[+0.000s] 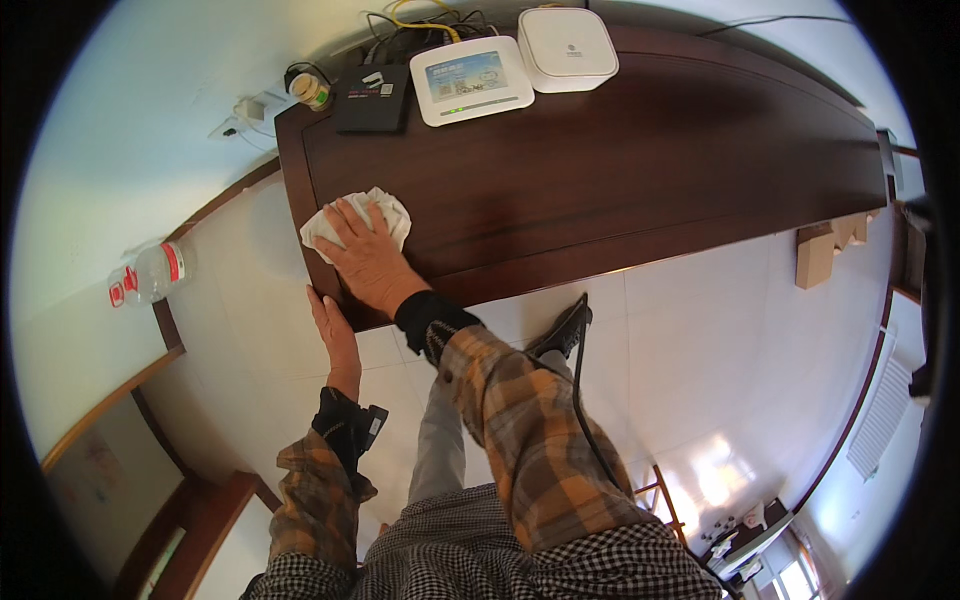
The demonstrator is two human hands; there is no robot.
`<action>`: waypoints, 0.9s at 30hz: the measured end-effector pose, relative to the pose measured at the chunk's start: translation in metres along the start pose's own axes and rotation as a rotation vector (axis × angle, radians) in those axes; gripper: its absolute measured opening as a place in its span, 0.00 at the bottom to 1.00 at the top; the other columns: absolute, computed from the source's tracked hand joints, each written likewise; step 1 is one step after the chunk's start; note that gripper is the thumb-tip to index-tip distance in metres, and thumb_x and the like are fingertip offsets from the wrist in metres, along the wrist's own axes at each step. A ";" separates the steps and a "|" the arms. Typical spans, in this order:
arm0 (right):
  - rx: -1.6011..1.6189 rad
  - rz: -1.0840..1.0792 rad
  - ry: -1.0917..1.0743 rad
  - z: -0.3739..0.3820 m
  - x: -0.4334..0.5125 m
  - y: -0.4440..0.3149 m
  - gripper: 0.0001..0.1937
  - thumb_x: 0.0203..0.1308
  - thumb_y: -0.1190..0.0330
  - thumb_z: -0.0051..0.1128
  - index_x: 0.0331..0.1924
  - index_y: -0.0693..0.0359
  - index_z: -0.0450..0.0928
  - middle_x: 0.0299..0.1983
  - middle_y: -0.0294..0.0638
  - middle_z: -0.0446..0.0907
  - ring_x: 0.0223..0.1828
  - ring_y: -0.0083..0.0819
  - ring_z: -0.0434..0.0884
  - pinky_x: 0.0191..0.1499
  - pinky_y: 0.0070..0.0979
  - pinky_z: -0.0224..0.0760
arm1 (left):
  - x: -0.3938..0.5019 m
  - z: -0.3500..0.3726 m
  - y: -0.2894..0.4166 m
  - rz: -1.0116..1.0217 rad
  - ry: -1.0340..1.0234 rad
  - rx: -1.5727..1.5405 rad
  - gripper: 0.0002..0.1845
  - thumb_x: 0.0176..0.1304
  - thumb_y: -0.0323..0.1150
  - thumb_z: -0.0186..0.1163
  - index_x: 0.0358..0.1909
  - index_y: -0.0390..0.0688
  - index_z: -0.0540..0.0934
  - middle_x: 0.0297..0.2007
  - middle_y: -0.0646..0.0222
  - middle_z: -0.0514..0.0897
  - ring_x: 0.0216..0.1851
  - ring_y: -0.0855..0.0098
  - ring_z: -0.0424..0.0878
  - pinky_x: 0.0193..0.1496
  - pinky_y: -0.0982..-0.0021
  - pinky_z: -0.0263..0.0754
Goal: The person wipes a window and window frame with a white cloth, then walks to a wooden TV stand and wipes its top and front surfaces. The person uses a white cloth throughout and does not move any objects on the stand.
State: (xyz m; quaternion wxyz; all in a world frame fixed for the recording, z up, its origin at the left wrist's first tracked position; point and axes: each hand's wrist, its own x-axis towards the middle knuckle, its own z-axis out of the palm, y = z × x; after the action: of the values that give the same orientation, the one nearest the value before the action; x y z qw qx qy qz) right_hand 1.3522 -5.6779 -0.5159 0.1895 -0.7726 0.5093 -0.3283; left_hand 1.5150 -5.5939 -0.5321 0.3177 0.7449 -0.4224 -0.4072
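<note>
A crumpled white cloth point(390, 212) lies on the left end of a dark brown wooden cabinet top point(570, 172). My right hand point(366, 259) presses down on it, palm flat and fingers somewhat spread, with cloth showing around the fingers. At the front left corner of the wood, my left hand point(335, 334) rests its extended fingers along the side edge; nothing is held in it. Both wrists have dark cuffs under plaid sleeves.
Along the back edge stand a white router point(472, 80), a white box-shaped device point(568, 49), a black box point(371, 99) and a small jar point(310, 91). Cables tangle behind them. A clear plastic bottle point(154, 274) is by the left wall; cardboard boxes point(815, 256) sit at right.
</note>
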 end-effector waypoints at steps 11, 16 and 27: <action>-0.712 1.051 0.311 -0.179 -0.126 0.130 0.29 0.73 0.64 0.55 0.76 0.47 0.66 0.79 0.54 0.55 0.82 0.51 0.51 0.75 0.67 0.45 | -0.014 -0.007 0.031 -0.078 -0.115 -0.061 0.40 0.84 0.55 0.40 0.84 0.39 0.46 0.84 0.57 0.47 0.84 0.60 0.44 0.84 0.64 0.39; -0.094 0.462 0.048 -0.024 -0.103 -0.020 0.25 0.72 0.68 0.52 0.72 0.53 0.72 0.80 0.53 0.58 0.83 0.52 0.52 0.78 0.68 0.38 | -0.003 -0.014 0.035 0.004 -0.078 0.152 0.38 0.83 0.52 0.44 0.82 0.35 0.52 0.81 0.51 0.55 0.82 0.54 0.51 0.83 0.60 0.45; -0.434 0.918 0.649 -0.204 -0.182 0.124 0.23 0.63 0.69 0.59 0.64 0.48 0.79 0.73 0.52 0.67 0.78 0.52 0.61 0.73 0.74 0.47 | -0.042 0.186 0.150 0.986 -0.314 0.746 0.29 0.78 0.41 0.55 0.74 0.37 0.68 0.75 0.43 0.64 0.78 0.42 0.58 0.77 0.40 0.52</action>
State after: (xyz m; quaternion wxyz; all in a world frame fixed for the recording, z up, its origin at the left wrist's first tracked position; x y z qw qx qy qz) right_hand 1.0786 -5.5547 -0.5051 -0.0152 -0.3550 0.8781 -0.3204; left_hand 1.2835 -5.6469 -0.4816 0.1214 0.4551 -0.8705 -0.1430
